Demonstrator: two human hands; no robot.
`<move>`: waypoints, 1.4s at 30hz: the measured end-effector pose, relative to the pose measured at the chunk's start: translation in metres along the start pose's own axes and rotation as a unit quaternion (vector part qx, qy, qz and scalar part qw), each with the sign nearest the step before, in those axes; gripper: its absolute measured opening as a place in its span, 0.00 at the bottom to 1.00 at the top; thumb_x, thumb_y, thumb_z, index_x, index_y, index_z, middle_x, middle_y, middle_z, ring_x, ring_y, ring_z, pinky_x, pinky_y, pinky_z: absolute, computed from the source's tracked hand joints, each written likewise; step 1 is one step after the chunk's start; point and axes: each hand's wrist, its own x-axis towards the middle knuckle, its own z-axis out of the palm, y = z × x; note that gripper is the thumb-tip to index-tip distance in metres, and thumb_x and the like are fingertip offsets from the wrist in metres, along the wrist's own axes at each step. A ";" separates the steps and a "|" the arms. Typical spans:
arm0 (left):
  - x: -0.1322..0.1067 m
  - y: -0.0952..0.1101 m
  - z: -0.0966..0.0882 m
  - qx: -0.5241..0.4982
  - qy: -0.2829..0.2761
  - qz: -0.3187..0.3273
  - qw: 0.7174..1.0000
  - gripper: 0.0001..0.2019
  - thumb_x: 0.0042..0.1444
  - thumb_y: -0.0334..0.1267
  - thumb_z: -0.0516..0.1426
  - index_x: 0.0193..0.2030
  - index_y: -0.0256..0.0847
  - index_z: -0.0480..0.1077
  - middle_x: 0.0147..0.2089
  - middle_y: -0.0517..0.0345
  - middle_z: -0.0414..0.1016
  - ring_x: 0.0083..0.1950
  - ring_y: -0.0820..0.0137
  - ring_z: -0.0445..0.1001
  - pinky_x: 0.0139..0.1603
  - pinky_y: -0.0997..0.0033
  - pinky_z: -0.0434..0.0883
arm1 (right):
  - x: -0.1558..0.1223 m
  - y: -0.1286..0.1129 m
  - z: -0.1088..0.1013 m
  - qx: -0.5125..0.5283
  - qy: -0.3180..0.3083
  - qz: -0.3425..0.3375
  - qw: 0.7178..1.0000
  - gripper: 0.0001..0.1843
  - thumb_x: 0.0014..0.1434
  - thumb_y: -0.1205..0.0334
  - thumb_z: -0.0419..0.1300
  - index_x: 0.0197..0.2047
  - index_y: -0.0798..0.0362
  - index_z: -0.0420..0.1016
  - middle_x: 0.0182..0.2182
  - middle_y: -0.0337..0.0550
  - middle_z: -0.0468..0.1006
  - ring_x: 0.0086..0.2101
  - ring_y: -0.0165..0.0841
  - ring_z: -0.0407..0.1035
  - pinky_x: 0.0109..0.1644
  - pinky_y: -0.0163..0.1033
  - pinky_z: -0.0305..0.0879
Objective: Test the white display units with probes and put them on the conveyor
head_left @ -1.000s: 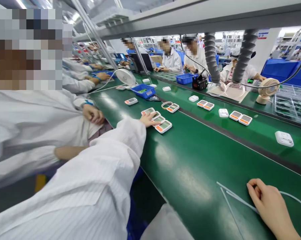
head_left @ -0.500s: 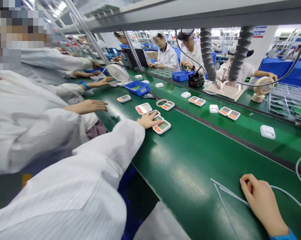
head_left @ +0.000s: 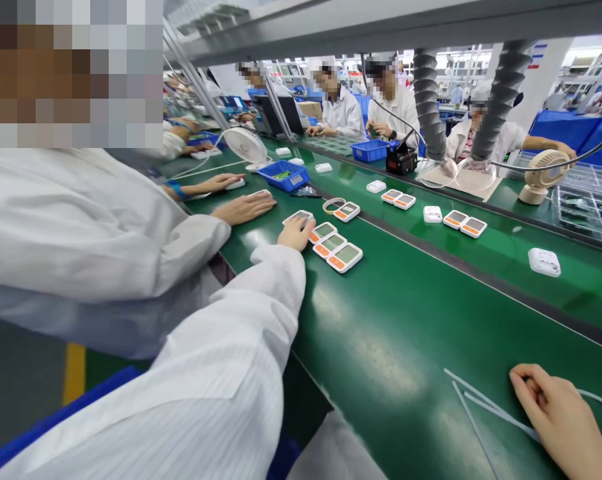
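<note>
My left hand (head_left: 295,235) lies over a white handheld device with a display (head_left: 297,216), its fingers resting on the face and hiding much of it. Just to the right, several similar devices with grey screens and orange lower panels form a slanting row; the nearest display device (head_left: 345,257) is outside my hand. My right hand (head_left: 563,417) rests curled on the green tabletop (head_left: 405,320) at lower right. Thin pale tubes (head_left: 495,407) run beneath it. Whatever its curled fingers may hold is hidden.
A co-worker's hand (head_left: 245,208) covers another device at left. Behind stand a blue bin (head_left: 285,177), a tape roll (head_left: 333,205) and a white fan (head_left: 245,145). More devices line the far strip, below grey ducts (head_left: 429,107) and near a beige fan (head_left: 545,170).
My left hand has moved left off the row onto the separate device. The co-worker's hand has come down onto a device. My right hand stays curled by the tubes; the view has shifted slightly.
</note>
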 end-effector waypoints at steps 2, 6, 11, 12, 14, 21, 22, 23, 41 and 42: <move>0.003 -0.007 0.006 -0.008 0.002 -0.011 1.000 0.40 0.68 0.59 0.30 0.66 0.29 0.65 0.69 0.41 0.64 0.71 0.57 0.58 0.75 0.57 0.52 | 0.000 0.002 0.000 -0.011 0.006 0.003 1.000 0.24 0.71 0.36 0.46 0.42 0.45 0.72 0.23 0.36 0.68 0.28 0.37 0.68 0.31 0.38 0.61; 0.000 -0.006 0.008 -0.015 -0.010 -0.011 1.000 0.38 0.69 0.55 0.31 0.66 0.30 0.66 0.70 0.44 0.64 0.72 0.58 0.59 0.75 0.61 0.52 | 0.002 0.003 0.000 -0.019 0.022 -0.012 1.000 0.25 0.71 0.37 0.46 0.41 0.46 0.73 0.22 0.37 0.67 0.26 0.37 0.67 0.30 0.38 0.61; -0.029 0.013 0.007 -0.004 -0.039 0.013 0.999 0.36 0.69 0.57 0.36 0.68 0.31 0.63 0.73 0.45 0.59 0.74 0.58 0.54 0.76 0.60 0.50 | 0.005 -0.005 -0.002 -0.008 0.033 -0.026 0.999 0.25 0.72 0.38 0.46 0.40 0.47 0.73 0.21 0.36 0.66 0.25 0.37 0.66 0.30 0.39 0.60; -0.038 0.019 0.008 0.002 -0.045 0.016 0.999 0.36 0.68 0.58 0.39 0.69 0.30 0.61 0.74 0.43 0.57 0.75 0.57 0.53 0.76 0.58 0.49 | 0.006 -0.007 -0.002 -0.006 0.038 -0.030 0.999 0.25 0.72 0.39 0.46 0.39 0.47 0.73 0.21 0.36 0.66 0.24 0.37 0.66 0.31 0.39 0.60; -0.058 0.032 0.011 0.013 -0.056 0.022 0.998 0.39 0.65 0.61 0.44 0.72 0.31 0.57 0.76 0.39 0.51 0.76 0.53 0.49 0.75 0.53 0.50 | 0.008 -0.012 -0.004 -0.001 0.048 -0.039 0.998 0.25 0.72 0.39 0.46 0.39 0.48 0.73 0.20 0.35 0.65 0.23 0.36 0.65 0.32 0.39 0.58; -0.133 0.121 0.029 0.066 -0.088 0.046 0.993 0.54 0.53 0.71 0.54 0.76 0.34 0.47 0.77 0.31 0.40 0.78 0.38 0.39 0.71 0.38 0.53 | 0.016 -0.027 -0.007 0.022 0.084 -0.057 0.995 0.21 0.73 0.48 0.46 0.37 0.50 0.73 0.18 0.33 0.64 0.22 0.34 0.64 0.36 0.40 0.56; -0.142 0.137 0.031 0.071 -0.085 0.041 0.993 0.54 0.53 0.72 0.54 0.75 0.34 0.48 0.77 0.30 0.41 0.77 0.37 0.40 0.70 0.37 0.54 | 0.017 -0.029 -0.007 0.022 0.087 -0.058 0.994 0.20 0.73 0.50 0.47 0.36 0.50 0.73 0.18 0.33 0.65 0.22 0.34 0.64 0.36 0.40 0.56; -0.152 0.154 0.033 0.074 -0.085 0.037 0.993 0.54 0.52 0.72 0.54 0.75 0.34 0.48 0.77 0.29 0.41 0.77 0.36 0.40 0.70 0.36 0.54 | 0.018 -0.030 -0.008 0.023 0.088 -0.060 0.994 0.19 0.72 0.52 0.47 0.36 0.51 0.73 0.19 0.33 0.65 0.22 0.34 0.64 0.36 0.39 0.56; -0.248 0.377 0.064 -0.277 -0.256 0.347 0.858 0.32 0.53 0.45 0.62 0.66 0.44 0.67 0.45 0.44 0.74 0.49 0.51 0.74 0.55 0.51 0.68 | 0.012 -0.028 -0.034 -0.052 0.074 -0.044 0.995 0.09 0.62 0.74 0.64 0.46 0.54 0.77 0.43 0.48 0.76 0.46 0.43 0.68 0.51 0.47 0.67; -0.249 0.383 0.069 -0.337 -0.258 0.302 0.854 0.31 0.55 0.45 0.62 0.65 0.45 0.66 0.43 0.47 0.74 0.47 0.54 0.74 0.54 0.53 0.68 | 0.013 -0.025 -0.034 -0.053 0.076 -0.040 0.995 0.10 0.63 0.71 0.66 0.48 0.54 0.76 0.44 0.48 0.76 0.46 0.44 0.68 0.51 0.48 0.67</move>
